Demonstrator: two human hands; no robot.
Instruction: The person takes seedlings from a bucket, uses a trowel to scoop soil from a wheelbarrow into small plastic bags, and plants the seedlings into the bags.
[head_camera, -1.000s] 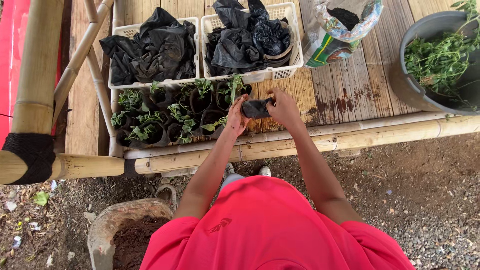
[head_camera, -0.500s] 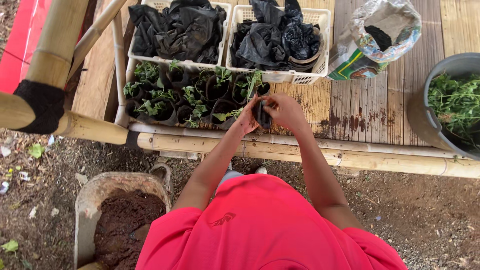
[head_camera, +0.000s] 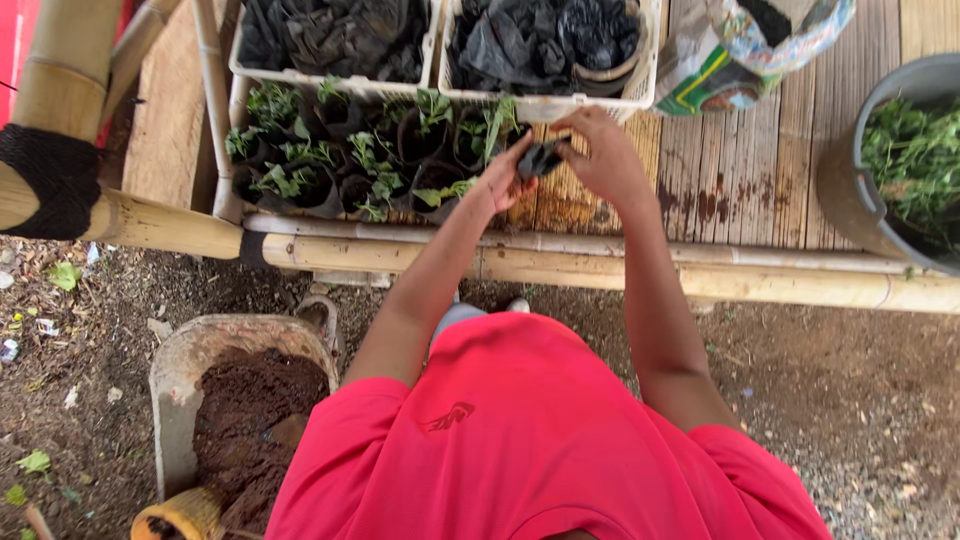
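Nearest: a tub (head_camera: 180, 400) of dark soil on the ground. Above the bamboo rail (head_camera: 600, 275), both hands meet over the wooden table. Left hand (head_camera: 505, 180) and right hand (head_camera: 605, 160) — fingers closed — pinch a small black bag (head_camera: 543, 158) between them, just beside the seedlings (head_camera: 350, 150). Farther: two white baskets (head_camera: 545, 103) of black bags — grey bucket (head_camera: 850, 190) of greens at right.

Two white baskets (head_camera: 545, 100) — one grey tub (head_camera: 850, 190) — one soil basin (head_camera: 175, 400).
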